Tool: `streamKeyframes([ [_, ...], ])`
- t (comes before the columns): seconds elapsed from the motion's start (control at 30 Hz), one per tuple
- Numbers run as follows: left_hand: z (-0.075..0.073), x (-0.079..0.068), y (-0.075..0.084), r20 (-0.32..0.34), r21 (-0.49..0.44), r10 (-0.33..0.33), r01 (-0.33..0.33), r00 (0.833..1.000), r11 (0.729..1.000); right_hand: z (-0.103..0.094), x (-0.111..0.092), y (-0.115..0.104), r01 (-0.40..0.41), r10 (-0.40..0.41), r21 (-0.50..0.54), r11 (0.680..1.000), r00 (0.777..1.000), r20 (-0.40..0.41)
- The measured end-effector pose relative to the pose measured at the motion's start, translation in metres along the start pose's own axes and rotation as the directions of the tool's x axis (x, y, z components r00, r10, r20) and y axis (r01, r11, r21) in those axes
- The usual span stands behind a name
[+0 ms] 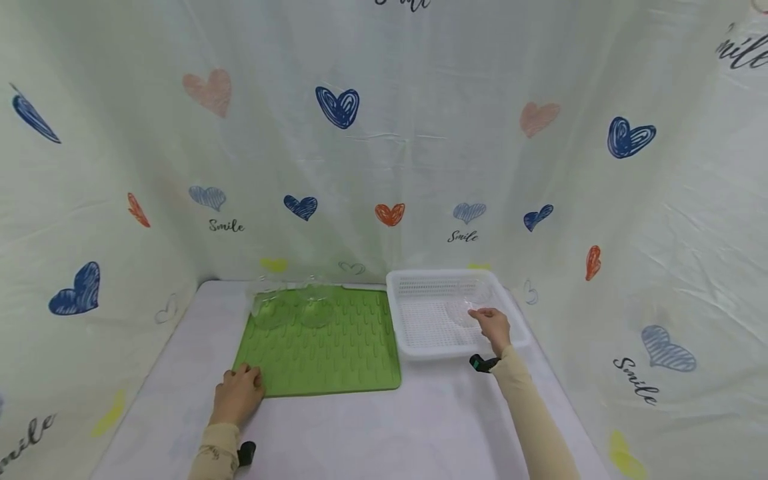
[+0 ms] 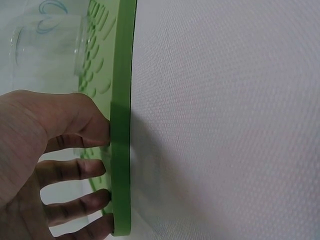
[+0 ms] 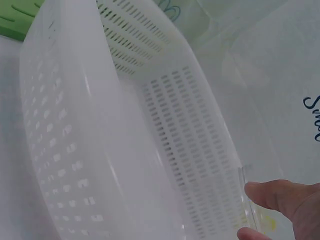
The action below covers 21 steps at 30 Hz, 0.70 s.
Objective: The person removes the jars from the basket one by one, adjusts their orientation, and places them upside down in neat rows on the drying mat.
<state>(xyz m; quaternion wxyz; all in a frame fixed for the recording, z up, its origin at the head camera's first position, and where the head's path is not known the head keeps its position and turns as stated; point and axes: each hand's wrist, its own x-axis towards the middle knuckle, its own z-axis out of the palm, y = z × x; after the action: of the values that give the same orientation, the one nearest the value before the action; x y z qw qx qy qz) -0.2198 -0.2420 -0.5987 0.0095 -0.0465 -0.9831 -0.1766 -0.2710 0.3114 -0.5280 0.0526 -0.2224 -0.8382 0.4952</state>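
My left hand [image 1: 237,395] rests at the front left corner of a green drying mat [image 1: 336,373]; in the left wrist view its loosely bent fingers [image 2: 80,206] touch the mat beside its raised edge. Two clear, cup-shaped vessels, a left one [image 1: 271,312] and a right one [image 1: 315,312], stand side by side at the mat's back left. Over the right part of a white slotted basket [image 1: 414,351], my right hand [image 1: 495,328] pinches a clear, see-through vessel [image 1: 462,312]. Thumb and finger grip its thin rim [image 3: 245,195] in the right wrist view; most of its outline blends into the basket.
The mat and basket lie side by side toward the back of a table covered in white cloth [image 1: 360,440]. A pale curtain [image 1: 384,160] printed with hearts surrounds the back and both sides. The basket walls [image 3: 90,125] rise above the table.
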Motion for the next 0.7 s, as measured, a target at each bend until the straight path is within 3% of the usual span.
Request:
streamKeyframes([
  [0.3,-0.001,0.001,-0.002,-0.004,-0.001,-0.002,0.002,1.0,1.0,0.0,0.019,0.001,-0.093,0.091,0.044,0.995,0.994,0.055],
  [0.47,0.0,0.003,-0.003,-0.005,-0.003,-0.011,0.011,1.0,1.0,0.005,0.036,0.001,-0.201,0.19,0.063,0.978,0.971,0.146],
  [0.7,-0.001,0.003,-0.004,-0.008,-0.014,-0.022,0.022,1.0,1.0,0.013,0.048,0.003,-0.24,0.234,0.008,0.971,0.951,0.203],
])
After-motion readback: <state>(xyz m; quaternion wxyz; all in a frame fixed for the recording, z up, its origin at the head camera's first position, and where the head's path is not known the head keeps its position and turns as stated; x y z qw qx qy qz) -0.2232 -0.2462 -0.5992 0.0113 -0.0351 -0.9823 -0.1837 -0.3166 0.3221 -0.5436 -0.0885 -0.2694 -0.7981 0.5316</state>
